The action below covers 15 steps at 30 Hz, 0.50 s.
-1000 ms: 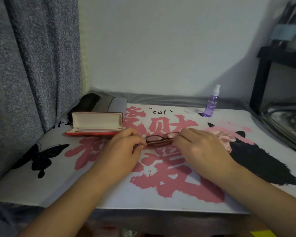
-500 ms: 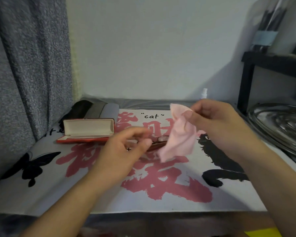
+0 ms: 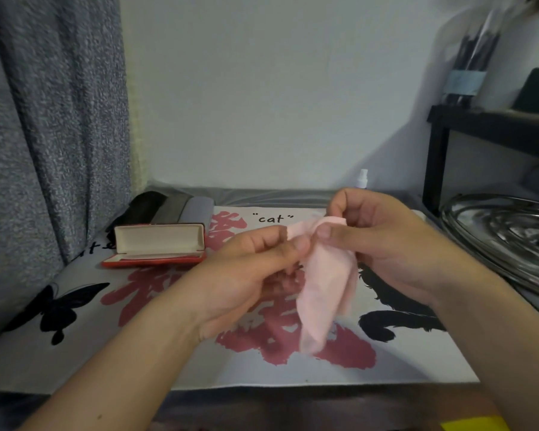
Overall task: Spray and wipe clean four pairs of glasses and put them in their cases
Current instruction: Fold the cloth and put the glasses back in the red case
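A pink cloth (image 3: pixel 321 290) hangs above the printed mat (image 3: pixel 84 346). My left hand (image 3: pixel 240 275) pinches its upper left corner between thumb and forefinger. My right hand (image 3: pixel 386 244) pinches the upper edge just beside it. The red-brown glasses (image 3: pixel 294 270) lie on the mat behind my left fingers, only a sliver showing. An open red case (image 3: pixel 156 244) with a cream lining sits at the mat's back left. Just the white top of the spray bottle (image 3: pixel 363 178) shows behind my right hand.
Dark and grey cases (image 3: pixel 168 206) lie behind the red case near a grey curtain (image 3: pixel 50 119). A round metal tray (image 3: pixel 498 237) sits at the right under a black shelf (image 3: pixel 442 144). A wall closes the back.
My right hand lifted the pink cloth off the mat. My left hand let go of the glasses and rose to pinch the cloth's top. The glasses stayed on the mat.
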### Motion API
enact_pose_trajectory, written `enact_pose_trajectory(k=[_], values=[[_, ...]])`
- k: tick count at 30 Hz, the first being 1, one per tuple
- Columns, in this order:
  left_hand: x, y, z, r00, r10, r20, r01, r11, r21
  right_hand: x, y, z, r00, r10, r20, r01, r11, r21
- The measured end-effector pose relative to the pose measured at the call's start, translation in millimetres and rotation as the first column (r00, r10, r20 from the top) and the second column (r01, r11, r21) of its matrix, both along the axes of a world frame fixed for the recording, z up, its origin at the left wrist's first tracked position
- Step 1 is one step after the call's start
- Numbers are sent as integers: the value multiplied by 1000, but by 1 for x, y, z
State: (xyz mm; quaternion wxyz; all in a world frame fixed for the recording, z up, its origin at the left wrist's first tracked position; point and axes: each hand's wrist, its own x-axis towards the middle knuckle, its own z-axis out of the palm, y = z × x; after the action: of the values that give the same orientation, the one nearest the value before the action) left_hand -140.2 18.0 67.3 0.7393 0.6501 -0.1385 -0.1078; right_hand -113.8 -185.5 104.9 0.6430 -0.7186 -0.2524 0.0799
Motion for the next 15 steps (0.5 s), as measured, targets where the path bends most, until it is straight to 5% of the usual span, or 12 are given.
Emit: enact_pose_trajectory(k=[4,8,11,15], values=[[2,-4,8,989,125,82,-127,992,9,-1,-8,6,998,-52,41,56,992,-109],[2,-2,21,963,139,229,-179,970,164,2,-23,5,989,-9,-150,-34,961,-276],[1,-2,33,941,-15,337,-106,935,338,-1,-19,-1,906,241,-348,-282,956,-73],[3,-3,49,912,-187,366,-26,863,504,-1,-3,-13,804,419,-422,-343,906,246]])
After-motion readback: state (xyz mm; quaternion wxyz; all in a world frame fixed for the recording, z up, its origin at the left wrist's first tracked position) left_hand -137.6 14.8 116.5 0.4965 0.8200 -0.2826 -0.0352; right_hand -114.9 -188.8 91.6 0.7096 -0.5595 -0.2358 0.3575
